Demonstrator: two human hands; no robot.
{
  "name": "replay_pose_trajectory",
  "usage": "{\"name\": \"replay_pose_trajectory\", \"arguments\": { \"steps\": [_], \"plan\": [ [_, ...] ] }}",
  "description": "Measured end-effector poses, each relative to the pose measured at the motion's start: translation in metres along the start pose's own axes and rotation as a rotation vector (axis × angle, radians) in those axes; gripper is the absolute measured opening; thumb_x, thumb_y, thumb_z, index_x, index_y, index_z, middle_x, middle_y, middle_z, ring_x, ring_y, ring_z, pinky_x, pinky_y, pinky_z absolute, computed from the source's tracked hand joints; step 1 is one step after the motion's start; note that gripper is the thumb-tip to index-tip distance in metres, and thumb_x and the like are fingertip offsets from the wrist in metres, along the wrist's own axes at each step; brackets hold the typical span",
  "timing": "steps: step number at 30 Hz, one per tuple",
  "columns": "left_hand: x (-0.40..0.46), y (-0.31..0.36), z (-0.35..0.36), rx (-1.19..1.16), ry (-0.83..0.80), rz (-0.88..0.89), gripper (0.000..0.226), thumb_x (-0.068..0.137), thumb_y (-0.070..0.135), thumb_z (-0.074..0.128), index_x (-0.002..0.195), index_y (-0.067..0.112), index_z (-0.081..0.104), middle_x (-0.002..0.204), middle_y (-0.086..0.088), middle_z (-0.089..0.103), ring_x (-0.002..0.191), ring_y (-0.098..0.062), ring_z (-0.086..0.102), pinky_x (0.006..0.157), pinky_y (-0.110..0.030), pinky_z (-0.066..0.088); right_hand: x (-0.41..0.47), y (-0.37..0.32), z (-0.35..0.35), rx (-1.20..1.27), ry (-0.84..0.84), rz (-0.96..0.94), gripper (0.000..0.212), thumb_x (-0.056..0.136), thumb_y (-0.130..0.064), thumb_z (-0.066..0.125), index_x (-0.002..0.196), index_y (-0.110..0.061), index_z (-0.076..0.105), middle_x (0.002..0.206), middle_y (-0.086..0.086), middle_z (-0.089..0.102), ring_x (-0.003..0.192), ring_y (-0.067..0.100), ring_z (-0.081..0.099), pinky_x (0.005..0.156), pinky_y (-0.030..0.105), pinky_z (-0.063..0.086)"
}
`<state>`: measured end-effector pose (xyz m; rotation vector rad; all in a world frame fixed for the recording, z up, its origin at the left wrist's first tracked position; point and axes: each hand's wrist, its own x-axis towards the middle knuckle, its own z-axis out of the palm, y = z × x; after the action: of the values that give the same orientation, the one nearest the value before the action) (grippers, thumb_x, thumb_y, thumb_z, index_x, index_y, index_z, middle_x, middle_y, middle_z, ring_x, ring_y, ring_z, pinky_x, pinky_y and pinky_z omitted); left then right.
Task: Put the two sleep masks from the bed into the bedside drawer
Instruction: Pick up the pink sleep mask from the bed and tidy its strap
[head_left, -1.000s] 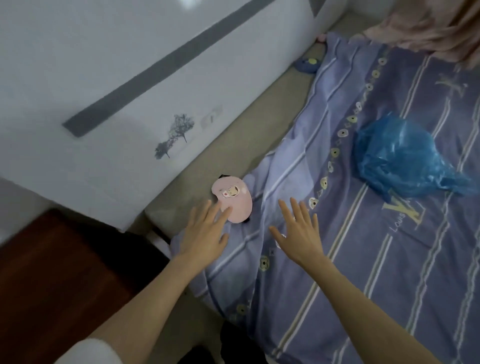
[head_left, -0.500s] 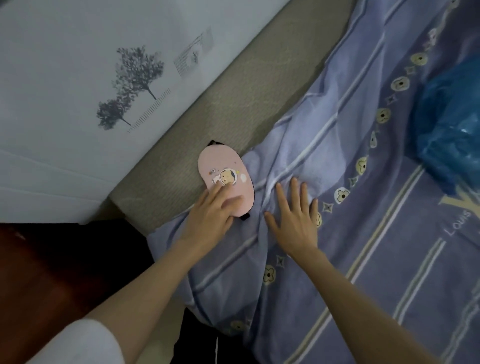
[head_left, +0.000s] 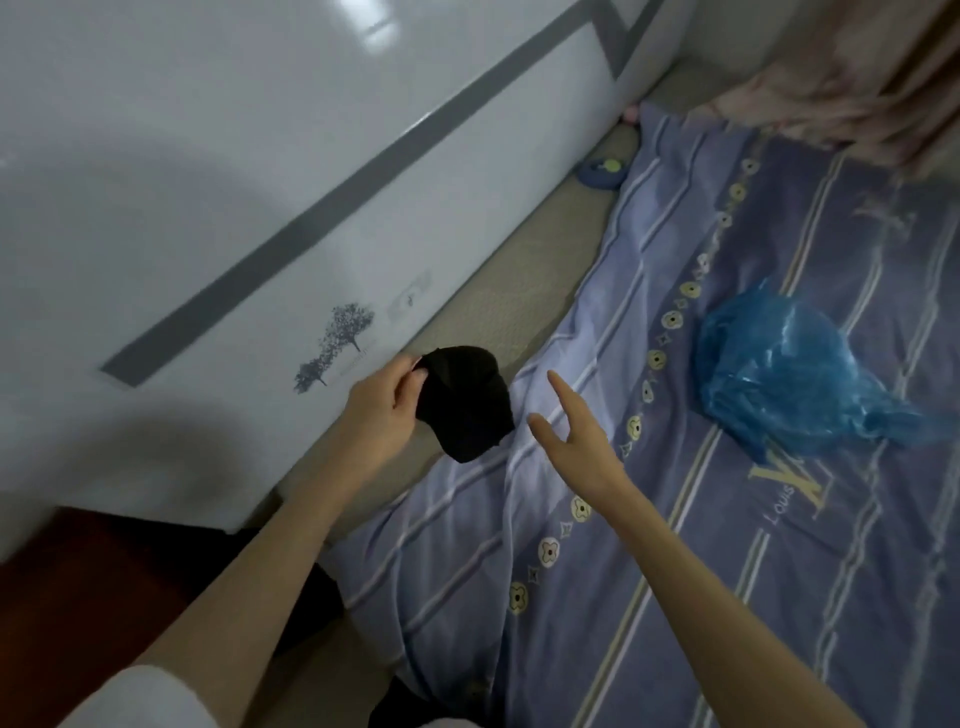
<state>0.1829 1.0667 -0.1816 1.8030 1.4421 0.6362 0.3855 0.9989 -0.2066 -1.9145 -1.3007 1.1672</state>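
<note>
My left hand (head_left: 382, 402) pinches one end of a sleep mask (head_left: 465, 402) and holds it lifted off the bed; only its black underside faces me. Beside it to the right, my right hand (head_left: 574, 441) hovers above the sheet with fingers spread and nothing in it. A second, dark blue sleep mask (head_left: 602, 174) with a small yellow-green spot lies far up the bed, against the white headboard (head_left: 260, 218). The bedside drawer is not visible; only a dark red-brown wooden top (head_left: 78, 597) shows at the lower left.
A crumpled blue plastic bag (head_left: 784, 374) lies on the purple striped sheet (head_left: 675, 545) to the right. A pink blanket (head_left: 852, 93) is bunched at the far top right. A bare beige mattress strip (head_left: 519, 312) runs along the headboard.
My left hand went from pressing on the pink mask on the bed to lifting it, turned so its black back shows. My right hand rose off the sheet. The view pulled back.
</note>
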Motion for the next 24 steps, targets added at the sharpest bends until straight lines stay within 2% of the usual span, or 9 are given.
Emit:
{"name": "replay_pose_trajectory", "arguments": {
  "steps": [3, 5, 7, 9, 12, 15, 18, 22, 24],
  "plan": [
    [-0.006, 0.041, -0.039, -0.079, 0.010, 0.079, 0.019, 0.094, 0.015, 0.041, 0.084, 0.012, 0.056, 0.065, -0.012, 0.054, 0.058, -0.018, 0.048, 0.057, -0.016, 0.038, -0.012, -0.043, -0.023, 0.011, -0.001, -0.096, 0.063, 0.091, -0.032, 0.049, 0.144, -0.023, 0.017, 0.154, -0.004, 0.022, 0.141, 0.011, 0.018, 0.107, 0.022, 0.017],
    [-0.013, 0.064, -0.063, -0.151, 0.011, 0.113, 0.020, 0.094, 0.014, 0.041, 0.083, 0.014, 0.057, 0.070, -0.018, 0.058, 0.066, -0.025, 0.053, 0.068, -0.039, 0.049, -0.025, -0.069, -0.036, 0.073, -0.048, -0.116, 0.055, 0.091, -0.033, 0.050, 0.140, -0.024, 0.029, 0.149, -0.004, 0.034, 0.137, 0.011, 0.029, 0.106, 0.023, 0.024],
    [-0.023, 0.084, -0.084, -0.213, 0.006, 0.126, 0.021, 0.094, 0.015, 0.041, 0.084, 0.021, 0.059, 0.075, -0.014, 0.063, 0.075, -0.027, 0.060, 0.078, -0.051, 0.051, -0.038, -0.091, -0.043, 0.126, -0.068, -0.133, 0.033, 0.091, -0.028, 0.050, 0.121, -0.014, 0.054, 0.126, 0.011, 0.059, 0.119, 0.023, 0.053, 0.099, 0.032, 0.042],
    [-0.031, 0.097, -0.098, -0.269, 0.009, 0.141, 0.022, 0.094, 0.014, 0.041, 0.087, 0.022, 0.060, 0.078, -0.019, 0.064, 0.075, -0.031, 0.061, 0.081, -0.056, 0.051, -0.049, -0.107, -0.046, 0.137, -0.018, -0.131, 0.037, 0.091, -0.025, 0.051, 0.101, 0.009, 0.058, 0.097, 0.035, 0.060, 0.091, 0.043, 0.059, 0.078, 0.044, 0.049],
    [-0.044, 0.109, -0.110, -0.301, 0.010, 0.189, 0.023, 0.095, 0.012, 0.040, 0.090, 0.023, 0.060, 0.076, -0.004, 0.063, 0.071, -0.009, 0.059, 0.077, -0.038, 0.053, -0.066, -0.124, -0.045, 0.181, 0.014, -0.063, 0.046, 0.089, -0.027, 0.054, 0.096, 0.019, 0.052, 0.077, 0.031, 0.054, 0.070, 0.041, 0.055, 0.070, 0.050, 0.052],
    [-0.054, 0.115, -0.112, -0.341, 0.000, 0.225, 0.022, 0.094, 0.006, 0.040, 0.099, 0.015, 0.059, 0.086, 0.008, 0.064, 0.076, 0.010, 0.060, 0.071, -0.008, 0.046, -0.073, -0.132, -0.043, 0.347, -0.001, 0.041, 0.029, 0.088, -0.025, 0.056, 0.084, 0.003, 0.064, 0.076, 0.013, 0.063, 0.068, 0.022, 0.064, 0.055, 0.030, 0.057],
    [-0.061, 0.115, -0.112, -0.397, -0.002, 0.208, 0.023, 0.092, 0.003, 0.044, 0.100, 0.018, 0.060, 0.097, 0.006, 0.064, 0.089, 0.005, 0.061, 0.077, -0.005, 0.045, -0.079, -0.134, -0.038, 0.506, 0.014, 0.085, 0.019, 0.089, -0.021, 0.055, 0.081, -0.010, 0.068, 0.081, 0.007, 0.069, 0.070, 0.021, 0.069, 0.054, 0.024, 0.055],
    [-0.069, 0.112, -0.112, -0.403, -0.067, 0.192, 0.030, 0.092, 0.001, 0.042, 0.104, 0.022, 0.061, 0.105, 0.009, 0.063, 0.096, 0.011, 0.057, 0.082, -0.002, 0.041, -0.088, -0.139, -0.030, 0.603, 0.003, 0.092, 0.021, 0.092, -0.022, 0.049, 0.088, -0.011, 0.066, 0.088, 0.009, 0.069, 0.076, 0.024, 0.069, 0.063, 0.029, 0.058],
    [-0.072, 0.111, -0.111, -0.362, -0.112, 0.229, 0.033, 0.092, 0.002, 0.041, 0.107, 0.024, 0.060, 0.111, 0.005, 0.062, 0.106, 0.002, 0.055, 0.085, -0.002, 0.040, -0.091, -0.143, -0.027, 0.663, -0.017, 0.081, 0.023, 0.094, -0.024, 0.046, 0.094, -0.009, 0.064, 0.091, 0.010, 0.069, 0.079, 0.025, 0.068, 0.070, 0.033, 0.058]
  ]
}}
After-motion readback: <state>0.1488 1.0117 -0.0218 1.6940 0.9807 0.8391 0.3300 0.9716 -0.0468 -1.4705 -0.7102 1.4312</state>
